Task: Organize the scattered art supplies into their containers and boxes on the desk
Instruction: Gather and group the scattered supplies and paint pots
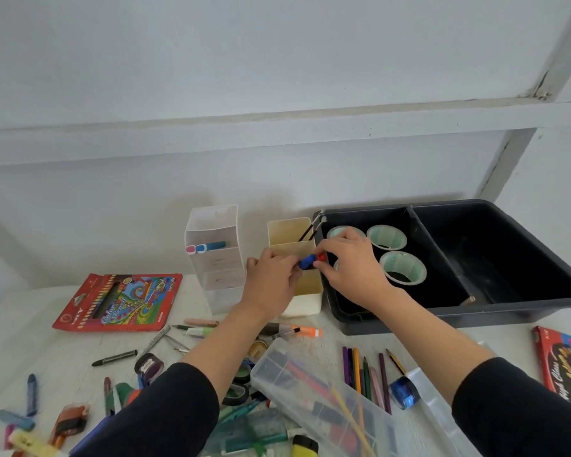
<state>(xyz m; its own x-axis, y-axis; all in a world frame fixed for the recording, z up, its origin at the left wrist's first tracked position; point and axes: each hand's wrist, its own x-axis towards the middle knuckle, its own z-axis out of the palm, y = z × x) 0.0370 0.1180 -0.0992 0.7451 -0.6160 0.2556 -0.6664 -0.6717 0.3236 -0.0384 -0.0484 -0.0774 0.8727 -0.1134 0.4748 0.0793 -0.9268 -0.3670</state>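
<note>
— Head view: where's the blue-and-red piece (310, 260)?
— Just above the cream holder (289, 235), long axis crosswise. The left hand (271, 282) pinches the blue end and the right hand (353, 268) the red, each grip closed on it.

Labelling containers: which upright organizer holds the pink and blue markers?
The tall translucent white tiered organizer, left of the shorter cream plastic box; the pink and blue markers lie in its top tier. The cream box holds thin dark sticks.

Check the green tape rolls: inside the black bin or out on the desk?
Inside: three tape rolls lie in the black bin's left compartment, below its rim.
</note>
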